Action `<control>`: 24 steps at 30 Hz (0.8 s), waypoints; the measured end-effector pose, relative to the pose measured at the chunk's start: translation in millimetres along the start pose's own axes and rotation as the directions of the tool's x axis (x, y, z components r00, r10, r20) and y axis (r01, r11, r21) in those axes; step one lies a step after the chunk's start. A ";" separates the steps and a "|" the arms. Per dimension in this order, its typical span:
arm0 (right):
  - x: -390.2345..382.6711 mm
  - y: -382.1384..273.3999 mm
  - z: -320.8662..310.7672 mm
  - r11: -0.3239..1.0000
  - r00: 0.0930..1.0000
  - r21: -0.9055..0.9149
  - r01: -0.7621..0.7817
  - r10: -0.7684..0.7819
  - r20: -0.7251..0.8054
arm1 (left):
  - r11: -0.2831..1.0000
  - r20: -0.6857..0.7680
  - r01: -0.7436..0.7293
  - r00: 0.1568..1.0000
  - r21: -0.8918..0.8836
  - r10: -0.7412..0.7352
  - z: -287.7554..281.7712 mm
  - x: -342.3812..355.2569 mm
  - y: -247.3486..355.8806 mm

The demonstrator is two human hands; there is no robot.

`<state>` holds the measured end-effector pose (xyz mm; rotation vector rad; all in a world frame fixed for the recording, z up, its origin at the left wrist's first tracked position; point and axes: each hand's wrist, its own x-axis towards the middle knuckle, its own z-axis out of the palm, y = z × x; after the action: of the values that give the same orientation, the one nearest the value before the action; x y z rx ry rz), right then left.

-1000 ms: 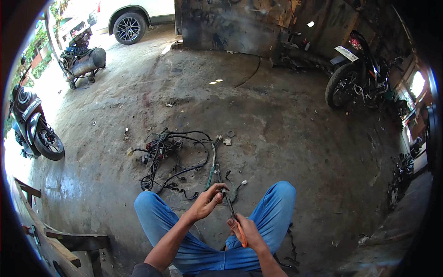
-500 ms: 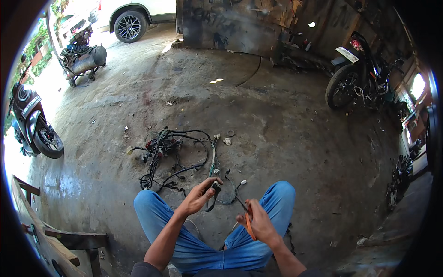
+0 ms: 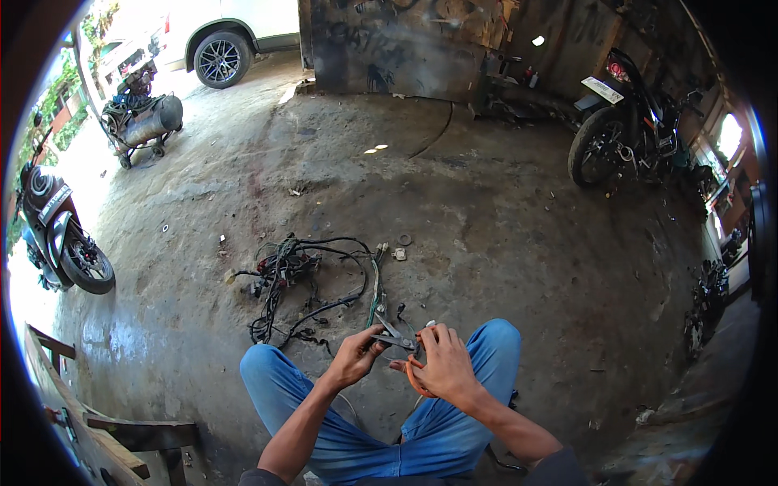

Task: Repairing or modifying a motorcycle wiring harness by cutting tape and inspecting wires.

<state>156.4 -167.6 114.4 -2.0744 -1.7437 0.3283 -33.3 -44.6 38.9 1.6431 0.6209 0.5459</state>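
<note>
Between my knees, my right hand (image 3: 444, 366) is closed round the orange handles of a pair of scissors (image 3: 410, 345). Their grey blades are spread apart and point up and left. My left hand (image 3: 356, 359) pinches a small dark piece of wiring close to one blade tip; the fingers mostly hide it. Just beyond my hands lies a tangled black wiring harness (image 3: 284, 263) on the floor. Green and pale wires (image 3: 376, 283) run from its right side down toward the blades. A small black connector (image 3: 401, 309) rests beside the blades.
A pale connector (image 3: 399, 254) and a ring (image 3: 405, 240) lie past the wires. Motorcycles stand at the left (image 3: 77, 255) and right (image 3: 604, 150). An air compressor (image 3: 150, 121) and a white car (image 3: 243, 28) are at the back left. A wooden bench (image 3: 142, 433) is at the lower left.
My right hand has moved up and left, bringing the scissors next to my left hand. The blades have opened. My left hand has shifted slightly right and down.
</note>
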 end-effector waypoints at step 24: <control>33.3 16.2 12.0 0.989 0.978 0.146 -0.009 -0.022 0.207 | 0.871 -0.244 -0.246 0.895 0.425 0.372 2.2 26.5 5.7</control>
<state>171.8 -135.2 99.1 -1.9882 -1.7832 0.6728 -11.6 -29.3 44.5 2.0681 0.7346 0.9952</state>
